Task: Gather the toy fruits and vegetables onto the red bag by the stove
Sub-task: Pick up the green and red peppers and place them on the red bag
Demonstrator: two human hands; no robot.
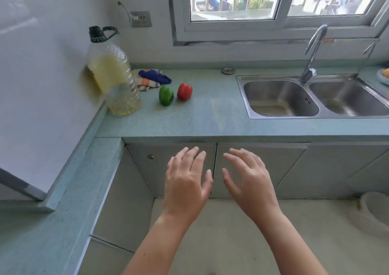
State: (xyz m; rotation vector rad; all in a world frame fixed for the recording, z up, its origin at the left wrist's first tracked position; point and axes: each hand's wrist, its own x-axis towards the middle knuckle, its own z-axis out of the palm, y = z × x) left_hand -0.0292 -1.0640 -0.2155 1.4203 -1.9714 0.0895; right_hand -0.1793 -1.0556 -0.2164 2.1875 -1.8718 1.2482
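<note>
A green toy pepper [166, 95] and a red toy pepper [184, 92] stand side by side on the pale green counter [210, 114], left of the sink. Below the counter's front edge, my left hand [186, 185] and my right hand [249, 180] hover in front of the cabinet doors, fingers spread and relaxed, holding nothing. Both hands are well short of the peppers. No red bag or stove is in view.
A large oil bottle [112, 74] stands in the counter's left corner, with a folded cloth [152, 79] behind the peppers. A double steel sink [311, 96] with a tap [313, 51] fills the right. A dish [384, 76] sits at the far right edge.
</note>
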